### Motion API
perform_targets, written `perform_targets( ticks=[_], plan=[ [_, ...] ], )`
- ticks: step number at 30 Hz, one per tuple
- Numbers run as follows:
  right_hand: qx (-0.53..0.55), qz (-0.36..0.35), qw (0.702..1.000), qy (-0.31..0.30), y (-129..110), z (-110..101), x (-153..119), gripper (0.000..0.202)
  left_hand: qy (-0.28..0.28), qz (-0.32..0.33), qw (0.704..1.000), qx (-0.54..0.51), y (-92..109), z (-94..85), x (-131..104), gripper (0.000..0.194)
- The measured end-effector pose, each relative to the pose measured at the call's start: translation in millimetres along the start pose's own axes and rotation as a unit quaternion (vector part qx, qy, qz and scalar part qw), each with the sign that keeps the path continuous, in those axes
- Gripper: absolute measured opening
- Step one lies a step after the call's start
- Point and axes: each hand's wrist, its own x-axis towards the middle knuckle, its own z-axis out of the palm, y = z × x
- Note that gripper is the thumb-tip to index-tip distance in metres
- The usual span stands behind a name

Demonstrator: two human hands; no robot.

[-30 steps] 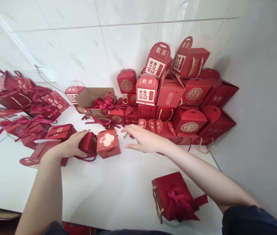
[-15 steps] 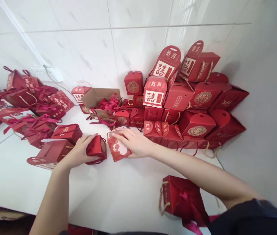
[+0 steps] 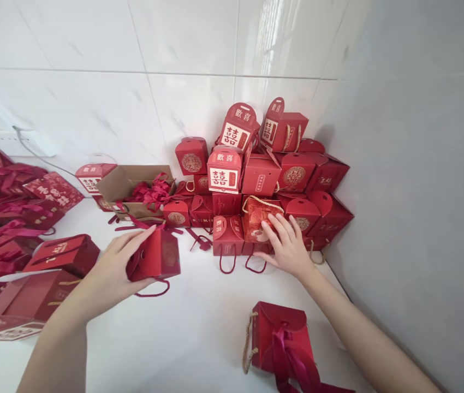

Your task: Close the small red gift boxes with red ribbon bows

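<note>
Gripped between the thumb and fingers of my left hand [image 3: 107,273] is a small red gift box [image 3: 159,255]. It is tilted, and a dark red cord handle hangs below it. On the right, my right hand [image 3: 291,245] has its fingers stretched and spread against the front of an orange-red patterned gift box [image 3: 253,221] with a tan rope handle. That patterned box rests among the stacked red boxes, its lower right part covered by my fingers. Just left of it stands a red box with a cord loop [image 3: 227,236].
A brown carton [image 3: 128,183] of magenta ribbons [image 3: 154,190] stands by the wall. Red boxes [image 3: 295,169] are piled in the right corner. A ribbon-tied box [image 3: 279,338] sits near the front. More ribboned boxes [image 3: 6,240] crowd the left side of the white table [image 3: 154,338].
My right hand has carried the patterned box rightward to the stack, and its fingers have spread. My left hand has raised and tilted the small red box. The view has swung right.
</note>
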Motion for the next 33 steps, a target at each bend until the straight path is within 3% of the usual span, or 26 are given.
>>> perform_targets(
  ticks=[6,11,14,16,19,21,24,26,30,33],
  plan=[
    [0.042,0.035,0.998,0.020,-1,8,-4,0.076,-0.005,0.114,0.993,-0.026,75,-18.5,54,0.090],
    [0.072,0.086,0.993,0.045,-1,3,-9,0.072,-0.010,0.182,0.982,-0.050,108,3.2,114,0.095],
    [0.073,0.119,0.990,0.036,1,-7,-5,0.076,-0.063,0.189,0.977,-0.070,110,30.3,143,0.100],
    [0.068,0.117,0.991,-0.003,3,-14,1,0.084,-0.068,0.183,0.977,-0.088,109,46.9,154,0.099],
    [0.060,0.082,0.992,-0.077,7,-19,11,0.085,-0.011,0.202,0.973,-0.109,108,61.1,158,0.087],
    [0.058,0.060,0.992,-0.095,10,-18,12,0.080,0.040,0.217,0.969,-0.115,108,64.4,155,0.076],
    [0.063,0.028,0.995,-0.071,16,-18,10,0.076,0.095,0.200,0.966,-0.133,107,67.2,147,0.069],
    [0.095,0.015,0.995,-0.041,22,-24,10,0.078,0.099,0.177,0.967,-0.154,105,70.0,142,0.068],
    [0.211,0.132,0.968,0.039,36,-53,23,0.101,0.094,0.160,0.966,-0.183,100,76.1,138,0.065],
    [0.310,0.206,0.927,0.043,45,-71,33,0.100,0.095,0.161,0.964,-0.187,99,78.9,141,0.063]
  ],
)
